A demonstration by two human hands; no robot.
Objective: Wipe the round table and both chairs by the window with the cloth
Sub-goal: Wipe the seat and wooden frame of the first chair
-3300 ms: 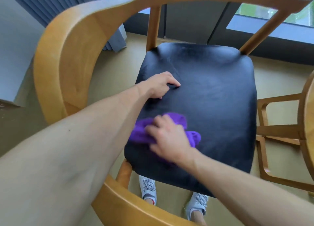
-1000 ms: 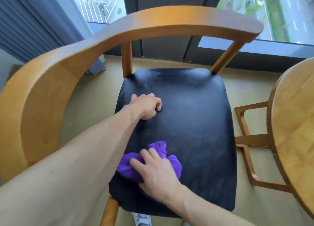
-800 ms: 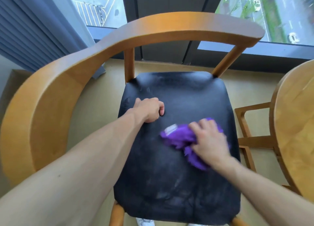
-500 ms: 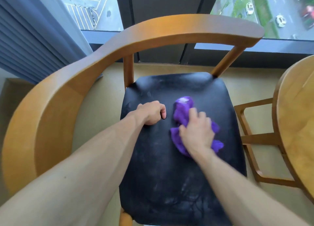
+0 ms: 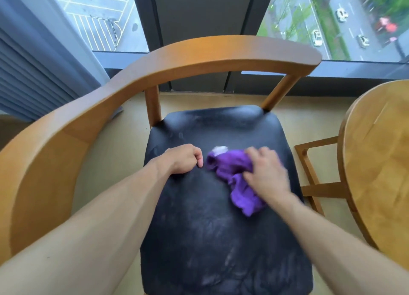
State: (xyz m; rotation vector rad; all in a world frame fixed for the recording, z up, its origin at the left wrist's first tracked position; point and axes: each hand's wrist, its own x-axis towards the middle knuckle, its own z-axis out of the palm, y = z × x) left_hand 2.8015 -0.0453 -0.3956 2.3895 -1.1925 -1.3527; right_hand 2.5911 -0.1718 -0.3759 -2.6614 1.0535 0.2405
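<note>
While the left hand [image 5: 184,160] rests as a loose fist on the black seat [image 5: 221,228] of the chair [image 5: 199,57], its fingers curled under and holding nothing, the right hand [image 5: 266,175] lies on top of the purple cloth [image 5: 232,175] and presses it against the seat. The right fingers are spread over the bunched fabric and bent slightly into it; the picture is blurred there, so how firmly they grip the cloth is hard to tell. The cloth sits on the middle of the seat toward its right side, just beside the left fist, with a pale label [image 5: 219,149] showing at its far end and a fold trailing back under the right wrist. Faint smears and streaks show on the near part of the seat. The chair's curved wooden back and arm rail sweeps round from the left and across the far side, standing on two slanted posts. To the right, the edge of the round wooden surface [image 5: 376,161] stands near the chair, with its wooden base frame [image 5: 314,175] below. Beyond the chair are the window [image 5: 332,17], with a street and cars far below, and a grey curtain [image 5: 33,62] at the left.
</note>
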